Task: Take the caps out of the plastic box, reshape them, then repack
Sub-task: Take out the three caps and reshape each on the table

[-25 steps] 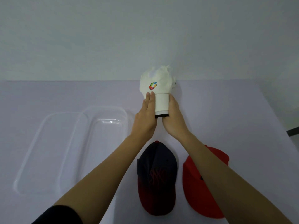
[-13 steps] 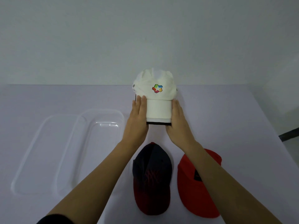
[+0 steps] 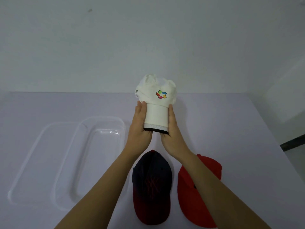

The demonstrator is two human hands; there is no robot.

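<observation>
White cap [image 3: 156, 103] mid-reshape, brim squeezed between left hand [image 3: 140, 126] and right hand [image 3: 171, 129]; box [image 3: 89, 156] empty; navy cap [image 3: 152, 187], red cap [image 3: 198, 190] await repacking.

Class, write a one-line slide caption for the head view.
Both hands, left and right, curl the white cap's brim above two caps lying flat.

Wall [image 3: 148, 38]: plain pale grey-white, one small dark mark upper left | table [image 3: 231, 121]: pale lilac top, runs right up to the wall | right edge: dark strip [image 3: 293, 142] beyond the table corner | light: soft, even, dim.
</observation>
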